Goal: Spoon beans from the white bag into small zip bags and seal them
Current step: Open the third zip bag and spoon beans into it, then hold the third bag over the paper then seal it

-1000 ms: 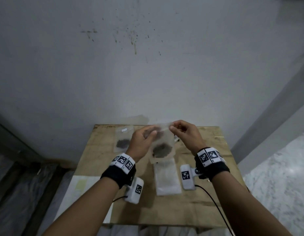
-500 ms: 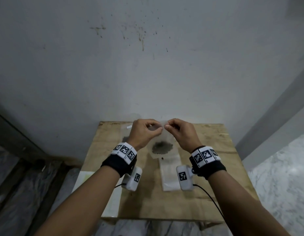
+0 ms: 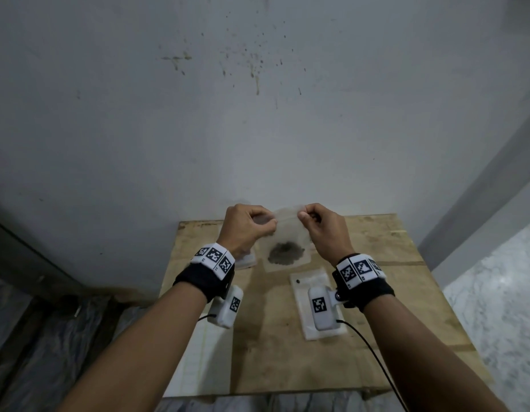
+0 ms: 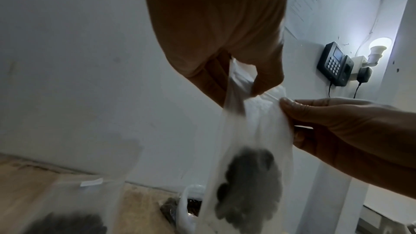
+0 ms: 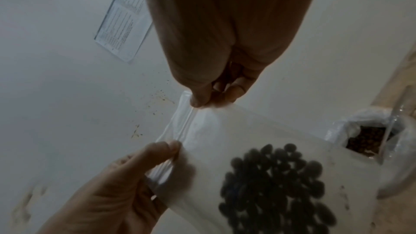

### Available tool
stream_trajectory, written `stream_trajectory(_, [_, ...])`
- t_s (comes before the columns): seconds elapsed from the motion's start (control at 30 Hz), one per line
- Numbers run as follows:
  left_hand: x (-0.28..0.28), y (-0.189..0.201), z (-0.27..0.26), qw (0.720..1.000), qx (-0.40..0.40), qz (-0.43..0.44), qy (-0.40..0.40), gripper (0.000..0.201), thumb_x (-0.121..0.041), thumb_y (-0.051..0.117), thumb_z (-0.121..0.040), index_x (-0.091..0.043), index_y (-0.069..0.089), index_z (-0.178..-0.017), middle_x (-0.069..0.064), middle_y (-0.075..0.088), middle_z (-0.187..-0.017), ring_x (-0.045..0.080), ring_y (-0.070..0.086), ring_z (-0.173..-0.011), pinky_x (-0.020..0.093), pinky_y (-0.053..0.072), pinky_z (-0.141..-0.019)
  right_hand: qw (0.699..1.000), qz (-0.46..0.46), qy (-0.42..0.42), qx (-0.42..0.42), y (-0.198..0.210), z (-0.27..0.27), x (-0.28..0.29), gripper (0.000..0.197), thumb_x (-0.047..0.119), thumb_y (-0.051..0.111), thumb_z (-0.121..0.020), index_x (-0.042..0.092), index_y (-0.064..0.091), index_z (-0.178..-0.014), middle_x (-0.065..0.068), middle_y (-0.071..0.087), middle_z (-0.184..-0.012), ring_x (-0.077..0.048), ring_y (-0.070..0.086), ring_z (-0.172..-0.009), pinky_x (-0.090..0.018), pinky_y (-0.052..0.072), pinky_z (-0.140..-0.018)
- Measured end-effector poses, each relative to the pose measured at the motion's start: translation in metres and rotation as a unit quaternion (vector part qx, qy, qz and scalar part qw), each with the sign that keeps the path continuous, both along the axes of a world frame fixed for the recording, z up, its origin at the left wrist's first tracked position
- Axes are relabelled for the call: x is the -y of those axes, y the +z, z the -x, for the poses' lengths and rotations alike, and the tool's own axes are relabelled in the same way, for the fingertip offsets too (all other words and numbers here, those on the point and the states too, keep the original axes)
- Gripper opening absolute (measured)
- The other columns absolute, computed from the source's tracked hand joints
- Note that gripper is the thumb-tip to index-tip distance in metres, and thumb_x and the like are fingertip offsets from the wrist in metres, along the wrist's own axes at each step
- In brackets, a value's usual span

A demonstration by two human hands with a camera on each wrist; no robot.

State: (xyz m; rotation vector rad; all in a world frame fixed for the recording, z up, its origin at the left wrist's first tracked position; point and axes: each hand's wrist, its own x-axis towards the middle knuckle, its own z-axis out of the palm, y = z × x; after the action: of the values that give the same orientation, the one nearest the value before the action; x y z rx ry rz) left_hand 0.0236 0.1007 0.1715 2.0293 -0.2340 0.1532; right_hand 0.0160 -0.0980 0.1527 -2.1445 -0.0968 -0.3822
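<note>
A stained grey wall [image 3: 258, 114] backs a small plywood table [image 3: 391, 292], above which both hands hold 1 small zip bag [image 3: 287, 242] upright so its dark beans [image 3: 286, 252] settle at the bottom, clear of the zip strip. The left hand [image 3: 246, 227] pinches the left end of the strip between thumb and forefinger, and the right hand [image 3: 323, 227] pinches the right end likewise, probably to press the seal shut along its length. The white bag [image 5: 369, 136] of beans stands open behind, and a stack of empty zip bags [image 3: 311, 304] lies below the right wrist. Compared with 0.5 s ago, the hands have spread apart along the strip.
</note>
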Motion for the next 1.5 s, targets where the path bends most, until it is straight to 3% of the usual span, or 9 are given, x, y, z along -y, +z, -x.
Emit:
stream_trajectory(0.23, [-0.016,-0.005,0.007,0.993,-0.037,0.11,0.033,0.007,-0.008,0.078,-0.083,-0.006,0.078,-0.089,0.007,0.076,-0.076,0.021,0.074,-0.069,0.028,0.061,-0.069,0.999,-0.041,-0.024,-0.022,-0.004,-0.005,-0.009,0.011,0.024,0.062,-0.096,0.018,0.066,-0.089,0.008,0.065,-0.073,-0.003,0.058,-0.065,-0.016,0.044,-0.062])
stream_trajectory(0.6, [-0.051,-0.028,0.024,0.969,-0.053,0.223,0.096,0.009,-0.009,0.067,-0.093,-0.001,0.069,-0.097,0.006,0.073,-0.085,0.011,0.071,-0.074,0.021,0.055,-0.069,0.995,-0.062,0.032,-0.068,-0.026,0.0,-0.062,0.02,0.025,0.049,-0.102,0.011,0.059,-0.09,0.009,0.061,-0.07,-0.011,0.059,-0.067,-0.031,0.048,-0.07])
stream_trajectory(0.73, [-0.082,-0.046,0.034,0.965,-0.053,0.232,0.111,0.006,-0.01,0.063,-0.096,-0.005,0.065,-0.098,0.008,0.069,-0.083,0.02,0.072,-0.073,0.029,0.059,-0.067,0.991,-0.081,0.056,-0.087,-0.039,0.006,-0.096,0.016,0.02,0.053,-0.101,0.012,0.059,-0.089,0.007,0.061,-0.069,0.001,0.056,-0.06,-0.014,0.045,-0.061])
stream_trajectory(0.83, [-0.119,-0.067,0.044,0.963,-0.067,0.211,0.155,0.01,-0.016,0.064,-0.096,-0.007,0.066,-0.094,0.016,0.07,-0.087,0.034,0.071,-0.081,0.04,0.059,-0.073,0.981,-0.125,0.086,-0.12,-0.055,0.011,-0.125,0.012,0.023,0.059,-0.098,0.014,0.066,-0.094,0.002,0.067,-0.078,-0.004,0.063,-0.071,-0.019,0.052,-0.064])
stream_trajectory(0.97, [-0.176,-0.094,0.064,0.945,-0.084,0.21,0.236,0.01,-0.017,0.063,-0.097,-0.016,0.065,-0.086,0.006,0.066,-0.083,0.017,0.063,-0.075,0.032,0.055,-0.07,0.97,-0.129,0.095,-0.183,-0.091,0.028,-0.159,0.016,0.029,0.059,-0.097,0.017,0.068,-0.1,0.004,0.071,-0.088,-0.009,0.066,-0.077,-0.026,0.055,-0.071])
stream_trajectory(1.1, [-0.237,-0.12,0.083,0.921,-0.094,0.201,0.319,0.018,-0.014,0.062,-0.096,-0.024,0.062,-0.08,-0.008,0.061,-0.076,0.001,0.055,-0.068,0.024,0.047,-0.069,0.963,0.001,0.13,-0.236,-0.138,0.052,-0.191,0.01,0.025,0.066,-0.093,0.018,0.073,-0.091,0.004,0.071,-0.079,-0.009,0.066,-0.072,-0.019,0.048,-0.07])
stream_trajectory(1.2, [-0.273,-0.133,0.096,0.907,-0.105,0.201,0.356,0.017,-0.01,0.059,-0.097,-0.021,0.061,-0.084,-0.01,0.06,-0.077,-0.003,0.055,-0.067,0.022,0.047,-0.07,0.946,0.06,0.182,-0.262,-0.165,0.071,-0.218,0.011,0.022,0.069,-0.091,0.016,0.076,-0.096,-0.001,0.074,-0.087,-0.012,0.063,-0.076,-0.007,0.041,-0.068])
stream_trajectory(1.27, [-0.292,-0.138,0.102,0.901,-0.103,0.195,0.374,0.009,-0.008,0.057,-0.097,-0.013,0.06,-0.091,-0.01,0.059,-0.079,-0.008,0.054,-0.066,0.016,0.046,-0.069,0.942,0.084,0.196,-0.258,-0.178,0.08,-0.234,0.012,0.02,0.07,-0.09,0.017,0.077,-0.099,-0.004,0.072,-0.091,-0.012,0.06,-0.078,-0.011,0.042,-0.072])
stream_trajectory(1.5, [-0.331,-0.156,0.113,0.882,-0.104,0.195,0.415,0.016,-0.016,0.06,-0.096,-0.025,0.061,-0.083,-0.01,0.061,-0.08,-0.001,0.055,-0.071,0.02,0.047,-0.072,0.937,0.133,0.223,-0.236,-0.202,0.095,-0.265,0.019,0.026,0.073,-0.087,0.017,0.078,-0.102,-0.005,0.07,-0.1,-0.022,0.066,-0.091,-0.024,0.045,-0.085])
